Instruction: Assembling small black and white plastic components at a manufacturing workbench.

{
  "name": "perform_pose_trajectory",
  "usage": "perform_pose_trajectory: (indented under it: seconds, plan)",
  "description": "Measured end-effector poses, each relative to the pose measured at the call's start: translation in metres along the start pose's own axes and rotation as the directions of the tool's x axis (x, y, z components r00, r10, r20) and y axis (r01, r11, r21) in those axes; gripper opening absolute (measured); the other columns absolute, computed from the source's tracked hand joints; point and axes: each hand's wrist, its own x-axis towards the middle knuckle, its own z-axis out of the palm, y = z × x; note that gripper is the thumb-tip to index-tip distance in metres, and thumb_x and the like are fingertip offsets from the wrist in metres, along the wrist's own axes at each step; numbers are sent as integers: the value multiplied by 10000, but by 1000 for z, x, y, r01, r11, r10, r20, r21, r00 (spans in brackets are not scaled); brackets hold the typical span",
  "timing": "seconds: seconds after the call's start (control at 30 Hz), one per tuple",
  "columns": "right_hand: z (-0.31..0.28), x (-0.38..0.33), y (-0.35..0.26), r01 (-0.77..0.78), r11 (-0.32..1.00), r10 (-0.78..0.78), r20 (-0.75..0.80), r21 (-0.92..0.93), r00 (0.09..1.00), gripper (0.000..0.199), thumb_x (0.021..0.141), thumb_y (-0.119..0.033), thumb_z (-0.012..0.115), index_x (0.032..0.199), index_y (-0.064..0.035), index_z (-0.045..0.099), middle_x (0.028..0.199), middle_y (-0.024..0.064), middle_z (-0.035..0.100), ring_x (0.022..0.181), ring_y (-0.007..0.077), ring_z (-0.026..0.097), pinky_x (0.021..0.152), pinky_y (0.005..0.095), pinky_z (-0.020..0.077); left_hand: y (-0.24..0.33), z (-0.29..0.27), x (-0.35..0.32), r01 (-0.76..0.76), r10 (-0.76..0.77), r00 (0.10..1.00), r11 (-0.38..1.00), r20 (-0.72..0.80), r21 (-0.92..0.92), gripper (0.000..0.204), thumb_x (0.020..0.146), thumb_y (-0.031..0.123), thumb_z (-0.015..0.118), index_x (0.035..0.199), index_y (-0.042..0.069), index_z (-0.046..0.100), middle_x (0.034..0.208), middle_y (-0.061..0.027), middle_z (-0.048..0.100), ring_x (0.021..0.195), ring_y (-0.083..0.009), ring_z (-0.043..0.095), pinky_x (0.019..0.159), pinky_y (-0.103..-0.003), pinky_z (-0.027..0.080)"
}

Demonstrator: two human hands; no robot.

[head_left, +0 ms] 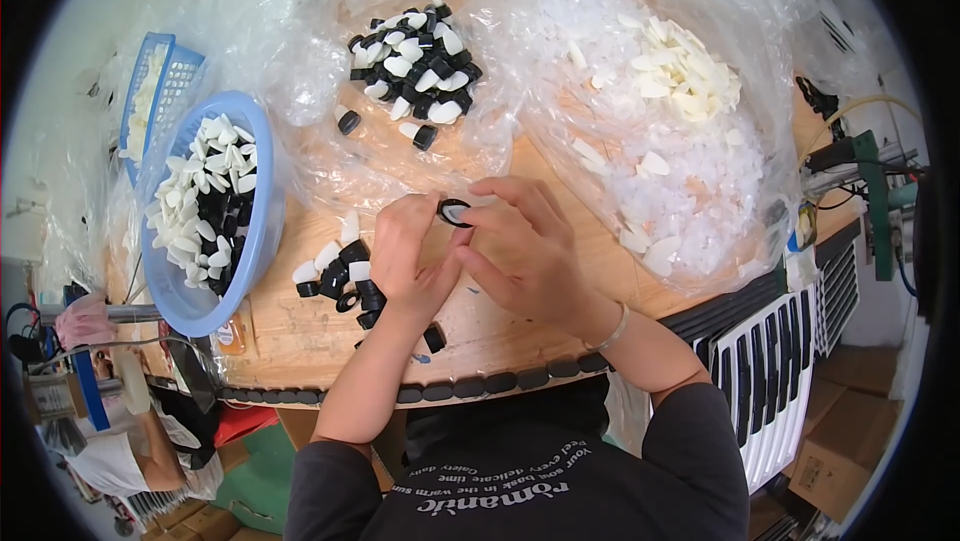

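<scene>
Above the middle of the table, my left hand (403, 251) pinches a round black cap (443, 209), its hollow side turned up and something pale showing inside. My right hand (525, 251) meets it from the other side, fingers curled with the tips at the cap's rim and inside. Whether they also hold a small clear piece is too fine to see. Beside my left wrist lie loose black caps (335, 283), some with white paddle-shaped pieces (327, 256) sticking out. One more black cap (434, 338) rests near my left forearm.
A blue basin (268, 211) of white-topped caps stands at left, a blue basket (180, 71) behind it. Clear plastic sheeting carries a capped pile (420, 66), cream paddles (690, 76) and translucent flakes (690, 186). Black-and-white striped panels (770, 381) stand right. Another person (120, 461) sits lower left.
</scene>
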Motion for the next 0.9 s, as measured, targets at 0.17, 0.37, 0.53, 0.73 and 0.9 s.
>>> perform_pose_trajectory:
  seconds: [0.17,0.37,0.53,0.73,0.9]
  plan:
    - [-1,-3,1,4,1000,-5,38,6,999,327,697,-94,767,994,-58,636,1167,161,565,998,336,555,847,404,462,3,3,0,-39,39,999,999,28,-7,442,645,-7,786,1052,-47,616,949,-169,643,858,-332,615,743,-382,511]
    - [-28,10,18,147,987,-151,-66,-65,986,248,739,-76,737,963,-26,644,1103,139,608,866,250,606,752,345,492,-3,1,-3,92,-92,996,995,22,-36,449,640,-12,779,1060,-31,622,989,-155,647,890,-317,608,792,-372,491]
    - [-102,28,78,-294,944,241,-298,-147,924,107,821,16,630,917,8,675,864,77,660,676,95,592,588,214,458,-6,-8,3,200,-195,980,970,50,-142,467,631,-34,763,1078,-16,630,985,-125,659,933,-285,586,852,-364,460]
    - [-117,9,116,-620,699,679,57,-356,732,98,806,6,651,891,53,669,700,70,645,620,115,591,569,253,471,-6,-11,5,96,-85,993,987,88,-128,456,620,-23,767,1059,-9,641,988,-119,659,925,-288,586,852,-367,457]
    - [-111,7,129,-461,686,651,190,-563,735,172,751,52,628,919,46,666,723,137,653,629,176,619,596,289,491,-6,-9,4,119,-98,984,984,151,-135,474,625,-50,744,1081,-17,621,998,-110,649,972,-273,566,887,-369,433]
